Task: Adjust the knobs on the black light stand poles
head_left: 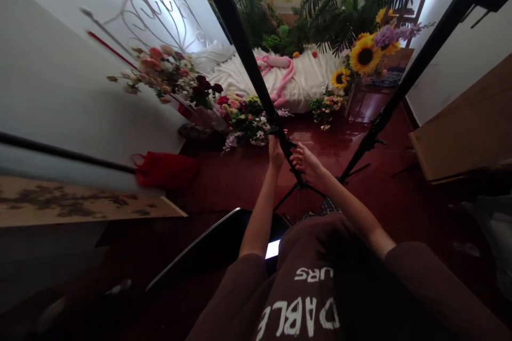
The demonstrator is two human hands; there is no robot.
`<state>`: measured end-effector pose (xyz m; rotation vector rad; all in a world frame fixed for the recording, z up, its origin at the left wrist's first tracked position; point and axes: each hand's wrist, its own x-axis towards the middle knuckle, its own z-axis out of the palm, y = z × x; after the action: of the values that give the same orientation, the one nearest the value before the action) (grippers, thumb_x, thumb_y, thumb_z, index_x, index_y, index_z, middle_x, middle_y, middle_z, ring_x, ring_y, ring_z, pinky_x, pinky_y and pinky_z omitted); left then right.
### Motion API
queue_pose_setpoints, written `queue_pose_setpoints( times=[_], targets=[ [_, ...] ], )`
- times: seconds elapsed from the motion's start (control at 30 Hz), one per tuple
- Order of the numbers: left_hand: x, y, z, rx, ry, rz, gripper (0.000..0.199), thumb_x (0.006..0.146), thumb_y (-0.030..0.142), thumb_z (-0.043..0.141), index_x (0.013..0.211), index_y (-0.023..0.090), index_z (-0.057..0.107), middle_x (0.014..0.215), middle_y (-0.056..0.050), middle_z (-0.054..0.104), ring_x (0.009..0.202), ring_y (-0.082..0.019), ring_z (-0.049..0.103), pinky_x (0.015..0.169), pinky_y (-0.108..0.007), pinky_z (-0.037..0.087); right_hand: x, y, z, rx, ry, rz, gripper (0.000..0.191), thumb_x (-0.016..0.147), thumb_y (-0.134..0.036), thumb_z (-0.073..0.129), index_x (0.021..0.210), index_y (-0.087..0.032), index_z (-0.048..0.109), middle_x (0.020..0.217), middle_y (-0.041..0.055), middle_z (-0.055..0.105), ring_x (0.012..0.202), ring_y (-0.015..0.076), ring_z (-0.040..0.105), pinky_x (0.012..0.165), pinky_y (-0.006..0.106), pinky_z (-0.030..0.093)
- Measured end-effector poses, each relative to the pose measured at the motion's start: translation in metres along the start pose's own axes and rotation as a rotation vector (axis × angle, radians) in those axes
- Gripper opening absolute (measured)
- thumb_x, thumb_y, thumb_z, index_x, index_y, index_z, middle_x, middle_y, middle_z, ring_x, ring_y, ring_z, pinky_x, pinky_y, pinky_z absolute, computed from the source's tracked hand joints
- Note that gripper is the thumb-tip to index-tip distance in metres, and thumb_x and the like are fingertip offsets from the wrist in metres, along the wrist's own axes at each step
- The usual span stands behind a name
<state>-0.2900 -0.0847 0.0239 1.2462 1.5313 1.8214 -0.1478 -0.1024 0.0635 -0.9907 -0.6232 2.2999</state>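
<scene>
Our left hand point(276, 153) grasps the black stand point(253, 70), our right hand point(307, 162) curls just beside it, grip unclear; we're seemingly adjusting it, next needing steadiness.

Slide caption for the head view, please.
Left hand and right hand at a black stand, sunflowers beyond to the right.

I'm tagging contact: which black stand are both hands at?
The middle stand, slanting up-left in view: left hand and right hand are at it. The right stand slants up-right, untouched.

The head camera looks forward and down, close above the shirt point(312, 240), toward white bedding point(316, 74).
</scene>
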Motion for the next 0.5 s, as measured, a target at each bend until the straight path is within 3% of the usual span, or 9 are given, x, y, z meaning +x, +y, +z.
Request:
queue_pose_setpoints(
  times=[0.13,0.27,0.4,0.5],
  targets=[
    [-0.001,-0.009,0.005,0.017,0.022,-0.002,0.055,0.092,0.069,0.039,0.102,0.02,0.062,0.107,-0.01,0.066,0.107,-0.019,0.063,0.098,-0.032,0.048,0.003,-0.009,0.006,-0.007,0.029,0.018,0.034,0.101,-0.044,0.046,0.084,-0.018,0.06,0.06,-0.0009,0.066,0.045,0.0073,0.055,0.043,0.016,0.044],
    [0.003,-0.019,0.007,0.015,0.001,-0.017,0.059,0.09,0.073,0.037,0.101,0.019,0.06,0.101,-0.011,0.065,0.092,-0.017,0.064,0.087,-0.031,0.05,0.011,-0.012,0.01,-0.003,0.057,0.002,0.029,0.1,-0.039,0.05,0.081,-0.019,0.059,0.06,-0.0006,0.065,0.046,0.0074,0.056,0.042,0.015,0.044],
    [0.006,-0.025,0.009,0.003,0.019,-0.011,0.056,0.088,0.073,0.041,0.097,0.02,0.058,0.093,-0.009,0.064,0.084,-0.016,0.063,0.08,-0.029,0.05,0.019,-0.012,0.009,-0.09,0.112,-0.117,0.019,0.094,-0.033,0.059,0.08,-0.02,0.058,0.063,-0.0005,0.066,0.053,0.0079,0.061,0.051,0.015,0.05],
    [0.005,-0.025,0.011,-0.005,0.046,0.007,0.057,0.087,0.074,0.041,0.097,0.02,0.057,0.088,-0.008,0.064,0.077,-0.015,0.061,0.075,-0.029,0.049,0.021,-0.012,0.002,-0.388,0.118,-0.34,0.023,0.079,-0.032,0.074,0.077,-0.021,0.054,0.066,-0.0022,0.065,0.059,0.0108,0.064,0.06,0.021,0.055]
  ],
)
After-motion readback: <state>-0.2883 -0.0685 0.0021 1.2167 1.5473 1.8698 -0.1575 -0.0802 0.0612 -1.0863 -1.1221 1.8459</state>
